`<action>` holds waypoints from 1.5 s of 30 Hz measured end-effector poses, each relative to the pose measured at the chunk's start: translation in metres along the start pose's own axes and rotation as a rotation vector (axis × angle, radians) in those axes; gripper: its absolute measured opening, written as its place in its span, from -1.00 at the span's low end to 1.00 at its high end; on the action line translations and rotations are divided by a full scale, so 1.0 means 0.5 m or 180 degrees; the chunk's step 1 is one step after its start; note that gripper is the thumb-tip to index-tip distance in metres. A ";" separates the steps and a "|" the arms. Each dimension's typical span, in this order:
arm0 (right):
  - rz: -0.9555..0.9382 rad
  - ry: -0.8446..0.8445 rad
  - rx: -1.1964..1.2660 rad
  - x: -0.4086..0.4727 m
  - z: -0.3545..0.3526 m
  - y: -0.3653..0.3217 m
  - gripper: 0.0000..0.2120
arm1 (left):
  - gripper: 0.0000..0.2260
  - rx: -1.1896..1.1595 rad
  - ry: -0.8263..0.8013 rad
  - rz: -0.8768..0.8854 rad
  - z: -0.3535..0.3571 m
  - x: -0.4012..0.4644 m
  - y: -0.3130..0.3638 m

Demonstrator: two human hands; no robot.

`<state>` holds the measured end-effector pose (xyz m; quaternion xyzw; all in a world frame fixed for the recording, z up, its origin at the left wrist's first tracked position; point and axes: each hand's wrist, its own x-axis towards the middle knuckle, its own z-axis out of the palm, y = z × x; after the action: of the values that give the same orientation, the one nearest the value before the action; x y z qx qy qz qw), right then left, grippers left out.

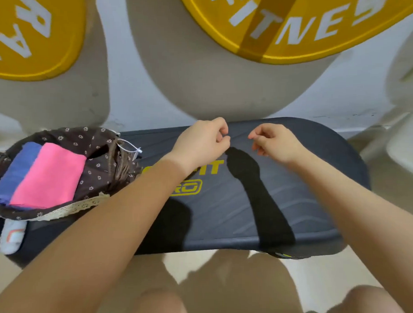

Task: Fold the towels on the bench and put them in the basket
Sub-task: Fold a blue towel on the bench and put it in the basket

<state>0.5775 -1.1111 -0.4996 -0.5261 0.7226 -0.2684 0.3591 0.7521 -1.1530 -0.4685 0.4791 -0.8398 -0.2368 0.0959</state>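
Observation:
The dark grey padded bench [288, 206] with a yellow logo runs across the middle. At its left end stands the basket [100, 141], lined with brown flowered cloth and lace trim. Inside it lie a folded pink towel [48, 176] and, to its left, a folded blue towel [15, 170]. My left hand [201, 142] and my right hand [276, 142] hover side by side over the far edge of the bench. Both have curled fingers and hold nothing that I can see. No towel lies on the visible bench top.
A white cloth item with a rainbow mark [12, 237] hangs at the bench's front left, below the basket. Large yellow round signs [299, 26] hang on the white wall behind. My knees [364, 307] are in front of the bench over pale floor.

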 end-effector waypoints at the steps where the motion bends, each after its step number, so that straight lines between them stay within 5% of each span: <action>1: 0.0176 -0.0031 0.0149 -0.016 -0.034 -0.001 -0.83 | -0.87 -0.0089 -0.0077 -0.0083 -0.010 0.006 0.032; 7: 0.0890 -0.0838 0.0436 -0.201 -0.273 -0.098 -0.91 | -0.75 0.0554 -0.1370 -0.0256 -0.150 -0.007 0.221; 15: 0.2132 0.0115 0.1090 -0.529 -0.500 -0.348 -0.84 | -0.81 0.0572 -0.2013 0.0389 -0.416 -0.128 0.549; 23: 0.2376 0.0826 0.1464 -0.823 -0.576 -0.461 -0.88 | -0.88 0.0980 -0.2605 0.1458 -0.464 -0.300 0.778; 30: 0.2565 0.1363 0.1483 -1.092 -0.685 -0.338 -0.90 | -0.78 0.0778 -0.2637 0.2139 -0.367 -0.421 1.030; 34: 0.2675 0.1366 0.1387 -1.274 -0.769 -0.233 -0.90 | -0.71 0.1023 -0.3121 0.2304 -0.278 -0.503 1.193; 38: 0.3073 0.1591 0.1310 -1.446 -0.892 -0.120 -0.86 | -0.73 0.0846 -0.2858 0.2212 -0.200 -0.569 1.370; 45: 0.3098 0.2109 0.1484 -1.518 -1.088 0.038 -0.82 | -0.75 0.0492 -0.2880 0.2267 -0.086 -0.558 1.571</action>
<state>0.2737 -0.3763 -0.0092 0.0658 0.8745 -0.3734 0.3024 0.3185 -0.5921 -0.0281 0.0238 -0.9214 -0.3092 -0.2341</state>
